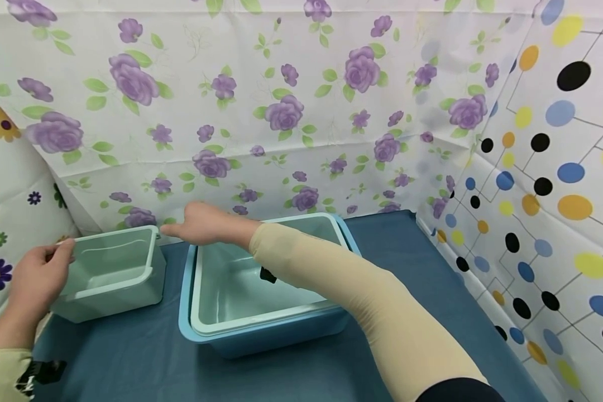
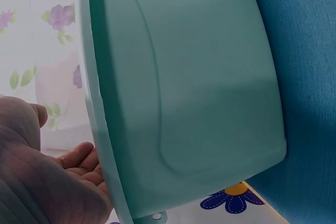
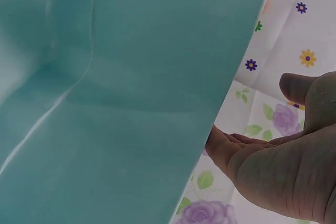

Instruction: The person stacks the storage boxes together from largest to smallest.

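Observation:
A small pale green bin [image 1: 113,307] stands on the left of the blue table cover. Beside it, a larger pale green tub [image 1: 216,282] sits nested inside a blue tub [image 1: 281,338]. My left hand [image 1: 42,276] is at the small bin's left end, its loosely bent fingers [image 2: 79,156] right at the rim and the thumb apart. My right hand [image 1: 206,223] reaches over the large tub, one straight digit pointing at the small bin's far right corner. In the right wrist view, a green wall partly hides the right hand's outstretched fingers [image 3: 226,145].
Behind the table hangs a white sheet with purple flowers [image 1: 283,114]. A dotted sheet [image 1: 558,206] lines the right side, and another flowered sheet [image 1: 17,206] the left. A black wrist mount [image 1: 47,371] is strapped near the left sleeve. Blue table cover [image 1: 387,245] extends right of the tubs.

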Tool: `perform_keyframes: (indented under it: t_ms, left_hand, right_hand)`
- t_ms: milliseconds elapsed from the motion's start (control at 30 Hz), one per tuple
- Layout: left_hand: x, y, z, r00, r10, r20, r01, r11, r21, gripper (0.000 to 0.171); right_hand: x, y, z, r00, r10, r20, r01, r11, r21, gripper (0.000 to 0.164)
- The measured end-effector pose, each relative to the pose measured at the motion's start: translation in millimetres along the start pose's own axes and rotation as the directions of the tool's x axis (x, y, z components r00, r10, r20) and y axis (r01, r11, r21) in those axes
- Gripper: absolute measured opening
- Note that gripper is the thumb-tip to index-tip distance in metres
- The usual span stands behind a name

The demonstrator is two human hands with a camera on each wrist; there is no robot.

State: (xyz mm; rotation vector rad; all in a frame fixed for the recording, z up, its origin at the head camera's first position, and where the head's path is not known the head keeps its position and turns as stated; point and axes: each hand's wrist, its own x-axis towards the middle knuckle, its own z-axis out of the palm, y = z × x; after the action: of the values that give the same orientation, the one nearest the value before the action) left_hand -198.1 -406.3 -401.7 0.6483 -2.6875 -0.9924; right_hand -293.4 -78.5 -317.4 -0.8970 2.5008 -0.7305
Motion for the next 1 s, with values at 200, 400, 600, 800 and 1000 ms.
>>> perform_keyframes:
  t_ms: [200,400,600,800,1000]
  left_hand:
    - [1.9,-3.9,-1.2,1.0,-0.014,0.008,0.014,1.0,0.008,0.085]
    - [2.9,-5.7,-2.9,0.999,-0.019,0.028,0.019,1.0,0.013,0.086]
    - [3.6,-6.2,-2.9,0.999,-0.037,0.039,0.037,0.999,0.021,0.085]
    - [5.7,-5.8,-3.4,0.998,-0.041,0.044,0.04,0.999,0.028,0.087]
    - [9.7,-5.2,-4.7,0.997,-0.022,0.077,0.015,0.996,0.086,0.089]
  right_hand:
    - [3.7,-4.7,1.3,1.0,0.001,0.029,-0.001,1.0,-0.023,0.067]
    - [6.9,-7.7,2.3,0.998,-0.016,0.053,0.02,0.997,-0.07,0.068]
    - [12.8,-10.1,5.6,0.997,-0.023,0.079,0.032,0.994,-0.109,0.067]
    - [19.0,-12.5,8.1,0.995,-0.004,0.097,0.018,0.99,-0.141,0.066]
    - [24.4,-13.5,9.3,0.995,-0.003,0.098,0.019,0.987,-0.16,0.065]
